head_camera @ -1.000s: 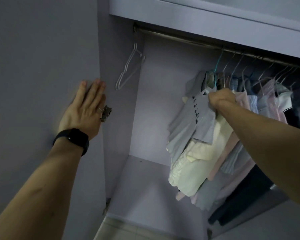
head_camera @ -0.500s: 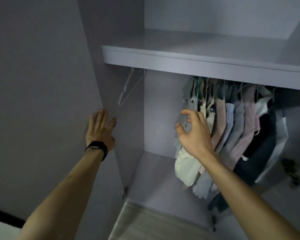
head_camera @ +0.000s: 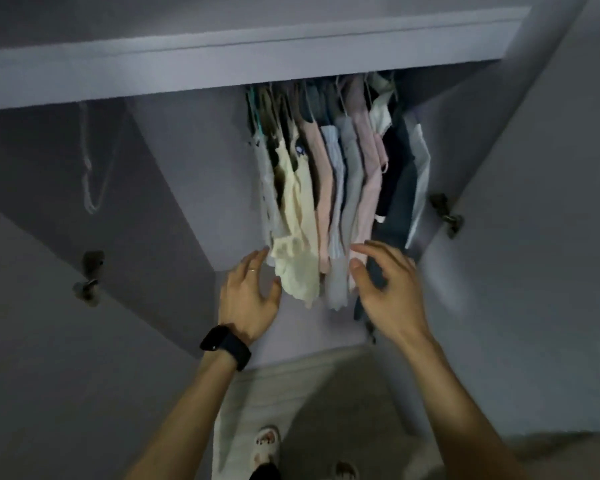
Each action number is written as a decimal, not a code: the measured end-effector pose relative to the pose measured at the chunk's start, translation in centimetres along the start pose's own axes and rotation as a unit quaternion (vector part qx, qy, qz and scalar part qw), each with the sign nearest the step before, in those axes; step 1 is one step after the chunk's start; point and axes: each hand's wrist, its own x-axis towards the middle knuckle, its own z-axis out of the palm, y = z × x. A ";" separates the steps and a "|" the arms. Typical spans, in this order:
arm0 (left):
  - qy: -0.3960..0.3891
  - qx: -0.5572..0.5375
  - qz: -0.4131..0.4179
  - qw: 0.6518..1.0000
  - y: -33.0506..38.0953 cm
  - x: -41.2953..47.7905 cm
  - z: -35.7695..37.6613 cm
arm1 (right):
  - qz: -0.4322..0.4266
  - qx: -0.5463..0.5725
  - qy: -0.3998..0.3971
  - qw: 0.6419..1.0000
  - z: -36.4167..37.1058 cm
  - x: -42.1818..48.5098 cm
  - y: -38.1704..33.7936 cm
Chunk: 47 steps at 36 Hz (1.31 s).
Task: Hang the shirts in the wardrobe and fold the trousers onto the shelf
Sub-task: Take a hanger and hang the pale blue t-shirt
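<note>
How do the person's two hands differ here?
The left hand has a black watch on its wrist and a ring; the right hand is bare. The left is beside the cream shirt, the right before the dark garments. Both are open, holding nothing.

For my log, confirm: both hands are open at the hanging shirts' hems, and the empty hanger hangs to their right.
Wrong side: the head view shows the empty hanger left of the shirts. The left hand and right hand are indeed open.
</note>
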 end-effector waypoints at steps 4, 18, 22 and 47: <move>-0.082 -0.018 0.108 0.991 2.8 1.5 3.4 | 0.047 -0.058 0.074 0.994 -0.4 -3.1 2.1; -0.393 -0.067 0.484 0.779 18.2 -10.0 15.9 | 0.392 -0.225 0.310 0.837 -8.2 -25.9 2.0; -0.472 -0.054 0.547 0.689 22.1 -17.4 17.4 | 0.438 -0.272 0.387 0.765 -10.3 -32.6 -0.1; -0.544 0.160 0.761 0.315 30.4 -52.8 30.5 | 0.725 -0.131 0.510 0.445 -15.3 -66.0 -2.9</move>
